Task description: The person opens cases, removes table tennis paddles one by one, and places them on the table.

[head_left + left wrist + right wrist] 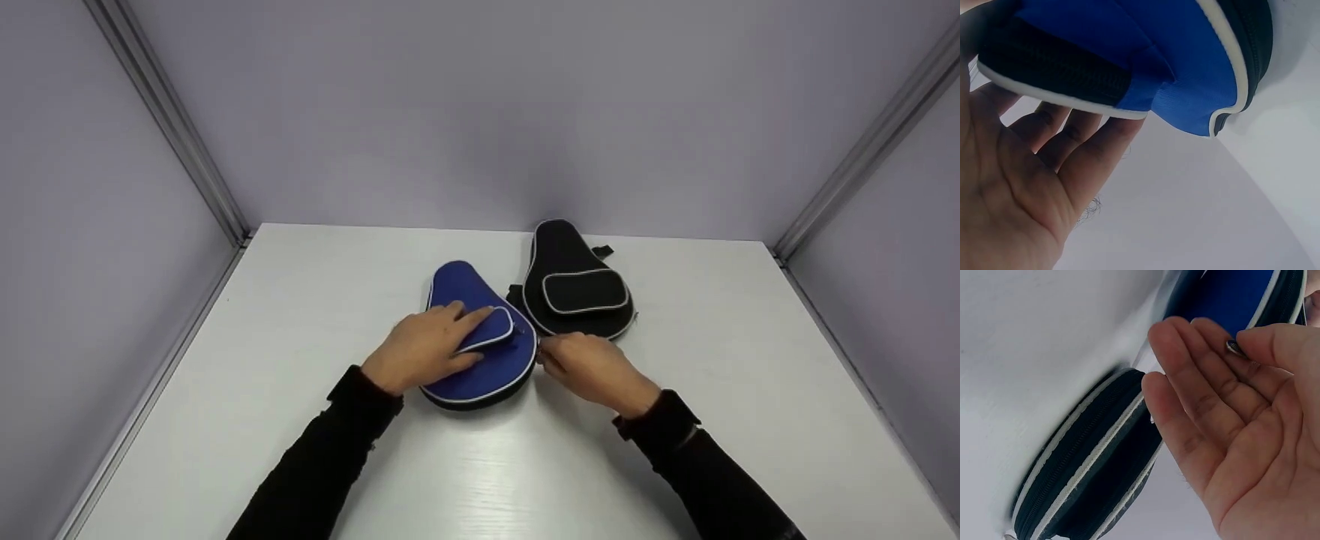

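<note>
A blue paddle case (457, 281) with white piping lies on the table, its narrow end pointing away. My left hand (424, 349) rests on its small raised pocket (491, 330), fingers along one side and thumb on the other. In the left wrist view, those fingers (1095, 152) are fairly straight, their tips at the pocket's white edge. At the case's right edge, my right hand (592, 367) pinches a small metal zipper pull (1234, 347) between thumb and forefinger. The other fingers of that hand are loosely bent, beside the black case.
A black paddle case (559, 251) with pale piping and its own pocket (585, 292) lies just behind and right of the blue one, close against it. A short black strap (602, 251) sticks out from it. Walls stand behind and on both sides of the white table (315, 277).
</note>
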Motion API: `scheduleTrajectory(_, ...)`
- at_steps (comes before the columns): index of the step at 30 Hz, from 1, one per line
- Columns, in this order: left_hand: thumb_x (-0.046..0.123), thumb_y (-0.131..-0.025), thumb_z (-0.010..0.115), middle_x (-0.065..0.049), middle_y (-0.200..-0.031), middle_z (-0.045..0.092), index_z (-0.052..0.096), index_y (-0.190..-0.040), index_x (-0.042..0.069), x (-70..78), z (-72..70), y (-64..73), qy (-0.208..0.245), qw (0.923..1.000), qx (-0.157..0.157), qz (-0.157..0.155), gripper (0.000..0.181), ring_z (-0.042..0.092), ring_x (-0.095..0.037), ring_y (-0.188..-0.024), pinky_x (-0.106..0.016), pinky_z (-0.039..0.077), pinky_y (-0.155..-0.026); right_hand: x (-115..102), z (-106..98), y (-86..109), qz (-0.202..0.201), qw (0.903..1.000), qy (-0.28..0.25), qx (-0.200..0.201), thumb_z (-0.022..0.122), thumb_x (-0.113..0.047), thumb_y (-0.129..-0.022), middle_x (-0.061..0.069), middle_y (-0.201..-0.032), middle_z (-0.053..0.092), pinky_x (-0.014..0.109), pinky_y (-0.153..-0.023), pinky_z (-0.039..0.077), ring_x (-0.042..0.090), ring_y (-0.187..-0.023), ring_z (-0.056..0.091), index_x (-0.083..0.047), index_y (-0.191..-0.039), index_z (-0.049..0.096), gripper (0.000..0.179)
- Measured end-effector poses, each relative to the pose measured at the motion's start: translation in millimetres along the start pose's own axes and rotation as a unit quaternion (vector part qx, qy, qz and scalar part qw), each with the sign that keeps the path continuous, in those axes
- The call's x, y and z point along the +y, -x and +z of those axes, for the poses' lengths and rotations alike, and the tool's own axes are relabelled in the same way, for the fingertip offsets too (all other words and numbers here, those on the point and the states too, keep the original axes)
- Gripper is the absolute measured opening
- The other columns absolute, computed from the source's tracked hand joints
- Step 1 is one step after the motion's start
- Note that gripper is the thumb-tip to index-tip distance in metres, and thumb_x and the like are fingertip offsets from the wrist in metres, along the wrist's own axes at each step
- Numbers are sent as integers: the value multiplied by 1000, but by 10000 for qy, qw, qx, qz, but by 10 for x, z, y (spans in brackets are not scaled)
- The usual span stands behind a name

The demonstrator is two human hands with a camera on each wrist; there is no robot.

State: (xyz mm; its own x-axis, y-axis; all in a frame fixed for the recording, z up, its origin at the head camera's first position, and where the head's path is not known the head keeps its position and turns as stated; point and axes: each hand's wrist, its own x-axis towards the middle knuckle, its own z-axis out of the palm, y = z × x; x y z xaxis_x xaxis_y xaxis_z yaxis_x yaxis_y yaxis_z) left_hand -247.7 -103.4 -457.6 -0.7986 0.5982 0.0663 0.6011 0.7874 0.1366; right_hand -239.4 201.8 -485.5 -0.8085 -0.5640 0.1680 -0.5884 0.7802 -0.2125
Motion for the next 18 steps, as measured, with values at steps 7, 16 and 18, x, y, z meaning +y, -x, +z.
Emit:
scheduleTrajectory(7,56,-114,74,-24,-154,72,53,-178,22,-13,71,-38,-320,9990,280,-152,75,77,-43,-132,-62,72,-98,-7,-30,-7,45,9996,136,238,67,-14,-114,0,-75,67,52,-63,61,24,-68,69,-15,-86,67,28)
scheduleTrajectory(16,55,-113,77,-23,-149,75,61,-172,25,-8,175,-56,-573,9954,661,-389,69,78,-44,-123,-62,73,-89,-132,21,33,-667,9935,834,386,78,-12,-106,3,-77,74,49,-55,61,28,-68,76,-12,-86,71,21)
scheduleTrajectory(18,55,-113,77,-24,-149,76,62,-172,25,3,186,-51,-606,9947,723,-406,68,78,-45,-124,-62,73,-89,-183,33,47,-810,9923,878,315,81,-11,-104,2,-79,76,47,-57,62,27,-71,78,-13,-87,74,18)
